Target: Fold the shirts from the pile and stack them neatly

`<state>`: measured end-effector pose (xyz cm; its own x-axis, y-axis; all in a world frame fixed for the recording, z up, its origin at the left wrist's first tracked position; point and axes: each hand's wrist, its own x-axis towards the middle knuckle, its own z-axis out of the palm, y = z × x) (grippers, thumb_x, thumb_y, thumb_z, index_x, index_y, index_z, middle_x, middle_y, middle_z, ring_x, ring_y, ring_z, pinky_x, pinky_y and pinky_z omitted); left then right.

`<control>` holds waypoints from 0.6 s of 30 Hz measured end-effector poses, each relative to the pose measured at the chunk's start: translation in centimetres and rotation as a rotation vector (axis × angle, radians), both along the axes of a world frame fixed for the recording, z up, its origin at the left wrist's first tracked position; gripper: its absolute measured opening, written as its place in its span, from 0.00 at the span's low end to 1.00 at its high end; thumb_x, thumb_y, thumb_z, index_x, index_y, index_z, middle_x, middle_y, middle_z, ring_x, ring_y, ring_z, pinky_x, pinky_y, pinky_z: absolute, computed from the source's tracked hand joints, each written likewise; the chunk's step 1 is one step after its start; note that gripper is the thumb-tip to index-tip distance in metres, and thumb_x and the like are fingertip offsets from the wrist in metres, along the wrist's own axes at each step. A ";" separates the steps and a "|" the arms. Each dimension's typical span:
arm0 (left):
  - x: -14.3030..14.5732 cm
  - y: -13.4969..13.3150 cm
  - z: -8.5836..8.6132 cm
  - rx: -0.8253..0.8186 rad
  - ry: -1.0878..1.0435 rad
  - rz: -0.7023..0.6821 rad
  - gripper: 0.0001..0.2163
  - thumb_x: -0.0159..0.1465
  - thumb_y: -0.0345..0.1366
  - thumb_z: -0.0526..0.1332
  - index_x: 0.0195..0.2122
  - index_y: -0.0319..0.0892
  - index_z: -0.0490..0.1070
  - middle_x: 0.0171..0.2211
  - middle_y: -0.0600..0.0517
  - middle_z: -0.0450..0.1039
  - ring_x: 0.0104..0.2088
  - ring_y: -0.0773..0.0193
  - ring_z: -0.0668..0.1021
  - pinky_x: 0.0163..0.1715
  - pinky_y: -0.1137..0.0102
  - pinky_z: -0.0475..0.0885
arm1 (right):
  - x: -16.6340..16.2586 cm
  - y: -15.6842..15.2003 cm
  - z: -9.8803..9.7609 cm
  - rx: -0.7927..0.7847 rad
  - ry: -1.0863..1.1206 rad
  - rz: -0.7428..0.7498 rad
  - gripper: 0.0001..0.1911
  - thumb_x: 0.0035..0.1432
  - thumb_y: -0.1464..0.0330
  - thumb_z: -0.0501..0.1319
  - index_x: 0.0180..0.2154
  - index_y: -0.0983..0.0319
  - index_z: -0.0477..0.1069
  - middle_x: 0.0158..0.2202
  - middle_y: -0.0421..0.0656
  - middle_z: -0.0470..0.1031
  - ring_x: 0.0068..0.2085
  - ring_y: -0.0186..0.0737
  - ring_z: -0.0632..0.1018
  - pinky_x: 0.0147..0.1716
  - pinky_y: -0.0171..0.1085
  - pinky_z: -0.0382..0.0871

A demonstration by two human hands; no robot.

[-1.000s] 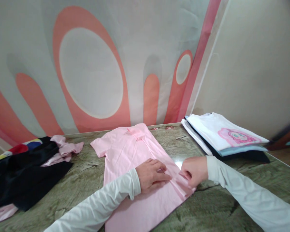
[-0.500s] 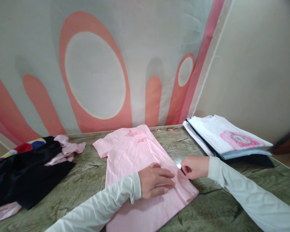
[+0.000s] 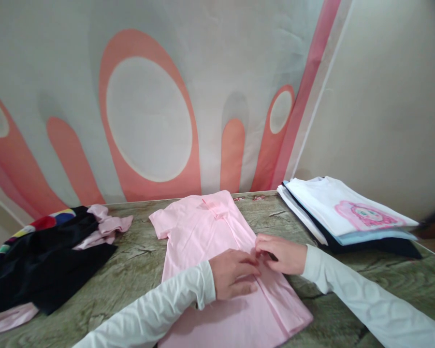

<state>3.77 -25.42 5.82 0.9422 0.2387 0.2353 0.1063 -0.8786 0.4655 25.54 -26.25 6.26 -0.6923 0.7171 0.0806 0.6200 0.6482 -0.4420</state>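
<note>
A pink short-sleeved T-shirt (image 3: 188, 227) lies on the table in front of me, its right side folded inward in a long strip. My left hand (image 3: 235, 274) rests on the middle of the shirt, palm down, fingers apart and holding nothing. Just beside its fingertips, my right hand (image 3: 281, 253) is at the folded strip, thumb and bent fingers closed on the pink cloth. The fingertips of that hand are partly hidden. One sleeve of the shirt spreads out at the upper left.
Folded clothes are stacked at the right, topped by a white T-shirt (image 3: 322, 203) with a pink print. At the left lies a loose heap of black clothing (image 3: 47, 261) with pink and multicoloured pieces. Behind the wood-patterned table (image 3: 130, 261) stands a patterned wall (image 3: 210, 63).
My right hand has moved left from the shirt's right edge onto the folded strip, near my left hand. The strip looks wider at the bottom. My left hand stays on the shirt.
</note>
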 end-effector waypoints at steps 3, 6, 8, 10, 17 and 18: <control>0.1 -1.5 2.0 -0.205 0.007 -0.141 0.19 0.63 0.47 0.48 0.44 0.40 0.69 0.45 0.44 0.69 0.46 0.57 0.71 0.48 0.66 0.65 | 0.4 -0.8 0.8 -0.116 -0.060 0.136 0.09 0.42 0.77 0.57 0.29 0.63 0.70 0.30 0.40 0.66 0.30 0.33 0.69 0.30 0.30 0.61; 0.1 -2.4 3.0 -0.360 0.075 -0.227 0.20 0.63 0.47 0.47 0.46 0.40 0.68 0.44 0.47 0.71 0.45 0.61 0.72 0.47 0.71 0.65 | 0.3 -1.1 1.2 -0.253 -0.071 0.265 0.07 0.45 0.74 0.58 0.30 0.63 0.72 0.27 0.39 0.68 0.28 0.32 0.69 0.28 0.29 0.61; 0.2 -2.3 2.8 -0.333 0.089 -0.215 0.20 0.63 0.47 0.47 0.47 0.40 0.67 0.43 0.47 0.71 0.44 0.62 0.73 0.46 0.72 0.66 | 0.2 -0.8 1.2 -0.233 -0.018 0.196 0.08 0.48 0.74 0.57 0.31 0.63 0.72 0.28 0.39 0.70 0.29 0.32 0.70 0.30 0.30 0.63; 0.2 -1.7 2.0 -0.168 0.079 -0.106 0.19 0.63 0.46 0.48 0.47 0.40 0.67 0.45 0.46 0.70 0.46 0.60 0.71 0.48 0.68 0.64 | 0.0 -0.1 0.8 -0.097 0.057 0.016 0.09 0.51 0.75 0.54 0.33 0.63 0.72 0.31 0.42 0.71 0.33 0.34 0.71 0.35 0.32 0.63; -0.4 0.7 -1.6 0.256 0.235 0.346 0.24 0.62 0.50 0.47 0.57 0.46 0.54 0.59 0.46 0.53 0.57 0.49 0.57 0.53 0.49 0.51 | 0.9 3.1 -2.4 0.202 0.057 -0.173 0.16 0.55 0.69 0.54 0.47 0.60 0.68 0.49 0.45 0.68 0.49 0.42 0.66 0.50 0.43 0.57; -0.5 0.8 -1.8 0.264 0.245 0.345 0.25 0.62 0.51 0.46 0.57 0.47 0.53 0.59 0.46 0.52 0.57 0.50 0.57 0.53 0.50 0.52 | 1.3 3.6 -2.8 0.214 0.031 -0.209 0.17 0.55 0.68 0.54 0.48 0.59 0.67 0.50 0.45 0.67 0.50 0.43 0.65 0.50 0.44 0.56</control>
